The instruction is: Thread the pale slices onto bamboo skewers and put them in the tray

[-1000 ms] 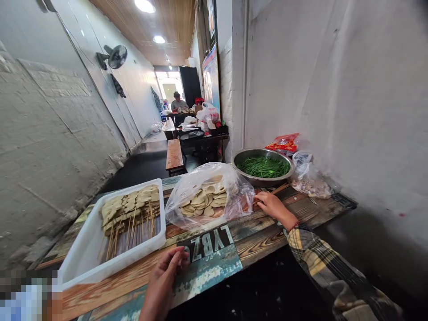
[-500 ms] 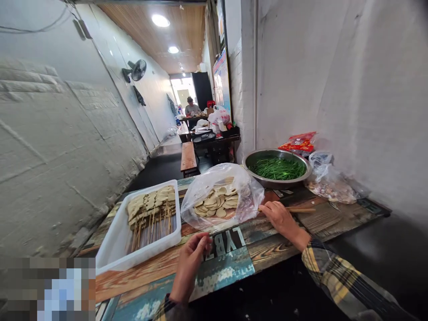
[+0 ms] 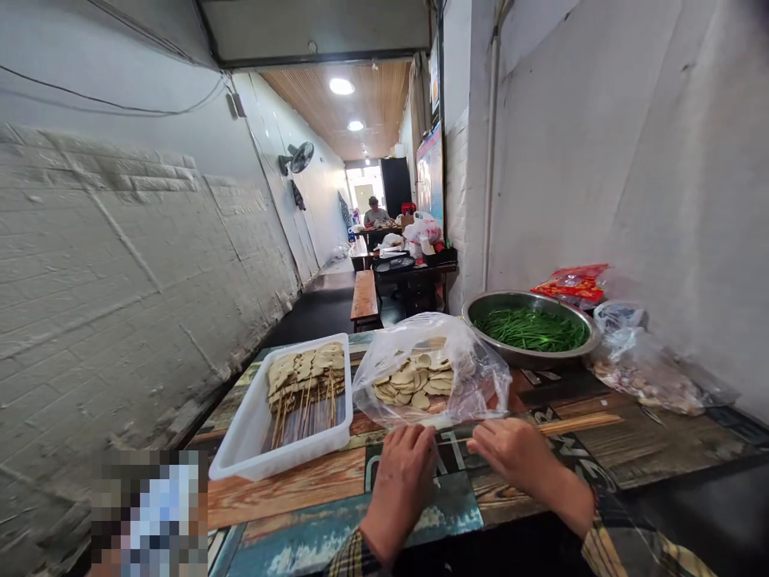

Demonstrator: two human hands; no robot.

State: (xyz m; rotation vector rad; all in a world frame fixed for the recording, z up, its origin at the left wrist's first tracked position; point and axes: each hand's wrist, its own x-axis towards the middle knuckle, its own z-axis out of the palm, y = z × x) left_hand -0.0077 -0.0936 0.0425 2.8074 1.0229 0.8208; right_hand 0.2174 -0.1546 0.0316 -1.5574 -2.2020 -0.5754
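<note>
My left hand (image 3: 404, 473) and my right hand (image 3: 510, 450) rest close together on the painted wooden table (image 3: 312, 489), just in front of a clear plastic bag (image 3: 429, 373) of pale round slices. My right hand's fingers are closed around a thin bamboo skewer (image 3: 577, 422) that runs off to the right along the table. My left hand's fingers are curled near the skewer's tip; I cannot make out what they hold. A white tray (image 3: 282, 417) with several skewered slices lies to the left of the bag.
A steel bowl (image 3: 532, 324) of green stalks stands behind the bag by the right wall, with a red packet (image 3: 570, 282) and another clear bag (image 3: 646, 365) beside it. A brick wall runs along the left. Benches, tables and a seated person (image 3: 376, 212) are far down the corridor.
Both hands have come together in front of the bag. My right hand drew a skewer back from beside the bowl. The camera has swung so the table sits further right.
</note>
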